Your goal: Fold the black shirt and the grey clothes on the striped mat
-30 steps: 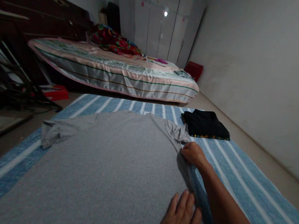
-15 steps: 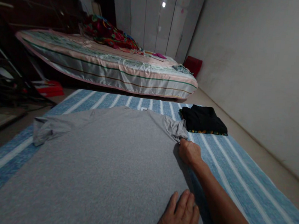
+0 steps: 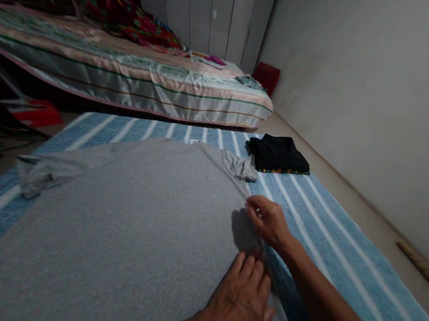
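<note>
A grey short-sleeved T-shirt (image 3: 136,213) lies spread out on a blue-and-white striped sheet (image 3: 318,227), its neck at the far end. My left hand (image 3: 240,298) rests flat on the shirt near its right side, fingers stretched forward. Just beyond it, my right hand (image 3: 267,219) is at the shirt's right edge below the sleeve. Its fingers are bent and loosely parted from the thumb, with a small gap showing between them. A shadow falls on the cloth beneath. The right sleeve (image 3: 242,167) is wrinkled, and the left sleeve (image 3: 40,175) is bunched.
Folded black clothing (image 3: 278,154) sits at the sheet's far right corner. Beyond stands a bed (image 3: 149,90) with a red floral blanket (image 3: 126,16). A wall (image 3: 360,84) runs along the right, and a red object (image 3: 31,110) lies on the floor at left.
My right hand has loosened its grip beside the sleeve and moved nearer along the shirt's edge. My left hand has slid forward, closer to the right. The camera view has shifted right and down.
</note>
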The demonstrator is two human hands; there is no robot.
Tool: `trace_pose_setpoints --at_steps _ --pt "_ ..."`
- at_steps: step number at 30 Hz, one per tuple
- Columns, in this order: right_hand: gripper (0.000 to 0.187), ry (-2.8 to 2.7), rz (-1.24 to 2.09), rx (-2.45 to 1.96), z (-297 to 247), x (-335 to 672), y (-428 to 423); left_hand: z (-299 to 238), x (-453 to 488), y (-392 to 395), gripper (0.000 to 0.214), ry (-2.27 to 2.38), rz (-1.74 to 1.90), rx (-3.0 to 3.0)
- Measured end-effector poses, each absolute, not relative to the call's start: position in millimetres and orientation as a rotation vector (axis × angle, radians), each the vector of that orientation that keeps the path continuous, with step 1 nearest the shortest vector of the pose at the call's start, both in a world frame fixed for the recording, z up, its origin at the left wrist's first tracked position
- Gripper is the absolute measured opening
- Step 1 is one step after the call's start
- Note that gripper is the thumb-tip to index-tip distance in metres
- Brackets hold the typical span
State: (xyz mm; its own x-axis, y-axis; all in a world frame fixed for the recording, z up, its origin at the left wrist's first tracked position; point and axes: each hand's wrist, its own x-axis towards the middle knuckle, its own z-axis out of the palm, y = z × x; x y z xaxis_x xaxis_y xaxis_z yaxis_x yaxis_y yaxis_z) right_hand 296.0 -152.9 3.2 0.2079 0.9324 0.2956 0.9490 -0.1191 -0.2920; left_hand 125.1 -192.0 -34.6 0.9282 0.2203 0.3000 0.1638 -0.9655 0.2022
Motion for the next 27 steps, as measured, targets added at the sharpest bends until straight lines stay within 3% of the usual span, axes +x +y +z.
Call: trace_pose_setpoints --at_steps 4,9,14,21,27 --pt "0.021 -1.94 -0.145 -1.857 -20 294 -172 -36 124 -192 0.05 0.229 0.453 2.919" --pt "0.024 -1.949 -0.22 -1.816 -30 292 -171 -40 122 -186 0.071 0.051 0.224 2.96" --pt "0.025 -1.682 0.017 -1.691 -22 276 -170 -52 123 -185 0.04 0.089 0.275 3.048" --pt "0.021 -1.423 0.256 -1.69 -1 262 -132 -52 127 -181 0.039 -0.01 0.473 3.156" --pt "0.02 -1.479 0.29 -1.614 -22 261 -102 -102 135 -193 0.027 -0.053 0.766 3.257"
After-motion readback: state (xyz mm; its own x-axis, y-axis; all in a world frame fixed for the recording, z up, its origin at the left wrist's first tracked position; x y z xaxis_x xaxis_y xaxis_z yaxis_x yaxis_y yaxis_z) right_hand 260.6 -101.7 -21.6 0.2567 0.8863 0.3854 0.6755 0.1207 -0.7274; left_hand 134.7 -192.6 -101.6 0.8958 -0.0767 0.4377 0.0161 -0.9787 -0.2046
